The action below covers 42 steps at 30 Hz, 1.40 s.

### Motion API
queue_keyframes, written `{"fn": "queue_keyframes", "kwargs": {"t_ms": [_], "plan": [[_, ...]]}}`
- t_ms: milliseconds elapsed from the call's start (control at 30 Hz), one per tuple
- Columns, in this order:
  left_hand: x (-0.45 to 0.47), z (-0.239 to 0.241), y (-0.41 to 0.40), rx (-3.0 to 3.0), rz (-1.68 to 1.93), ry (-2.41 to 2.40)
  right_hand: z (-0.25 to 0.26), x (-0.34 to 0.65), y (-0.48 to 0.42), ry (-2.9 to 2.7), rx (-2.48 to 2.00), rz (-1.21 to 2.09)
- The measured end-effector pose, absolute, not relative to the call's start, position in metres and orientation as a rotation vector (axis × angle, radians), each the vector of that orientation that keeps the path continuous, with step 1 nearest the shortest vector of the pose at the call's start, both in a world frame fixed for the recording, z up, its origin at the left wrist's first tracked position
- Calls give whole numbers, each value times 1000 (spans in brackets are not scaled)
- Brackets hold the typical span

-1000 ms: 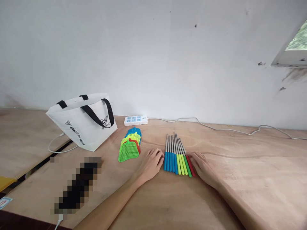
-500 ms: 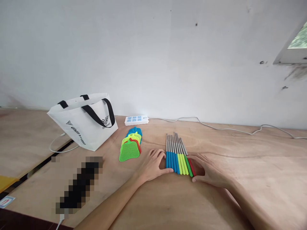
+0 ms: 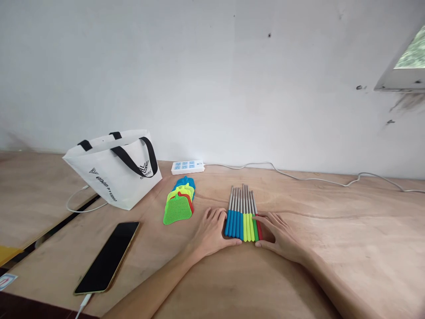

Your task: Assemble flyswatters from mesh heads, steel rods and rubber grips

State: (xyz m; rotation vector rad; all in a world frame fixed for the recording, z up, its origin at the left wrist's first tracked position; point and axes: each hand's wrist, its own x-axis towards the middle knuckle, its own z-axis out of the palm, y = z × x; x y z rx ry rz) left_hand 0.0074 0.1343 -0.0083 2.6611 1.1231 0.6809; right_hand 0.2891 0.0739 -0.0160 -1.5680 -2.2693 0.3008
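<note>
Several metal rods with blue, yellow-green, green and red grips (image 3: 242,217) lie side by side on the wooden table (image 3: 332,248). My left hand (image 3: 212,230) rests flat against their left side, fingers spread, thumb under the grip ends. My right hand (image 3: 280,232) presses against the red grip on the right side, fingers stretched out. Neither hand grips a rod. A fanned stack of mesh swatter heads (image 3: 179,203), green, yellow, red and blue, lies just left of my left hand.
A white tote bag with black handles (image 3: 114,166) stands at the back left. A white power strip (image 3: 187,166) with its cable sits by the wall. A dark phone (image 3: 108,257) on a charging cable lies near the front left edge, beside a gap between tables.
Both hands have pushed inward, squeezing the rods into a tighter, straighter row with the grip ends lined up. My thumbs now sit below the grips.
</note>
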Motion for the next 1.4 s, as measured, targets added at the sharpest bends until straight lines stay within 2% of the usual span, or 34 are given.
{"fn": "queue_keyframes", "kwargs": {"t_ms": [700, 1033, 1400], "plan": [[10, -8, 132, 2617, 663, 1195, -22, 273, 74, -2201, -1591, 133], [6, -9, 135, 2587, 690, 1178, -17, 277, 77, -2124, -1586, 267], [4, -9, 136, 2615, 696, 1122, -43, 294, 89, -1945, -1658, 171]]}}
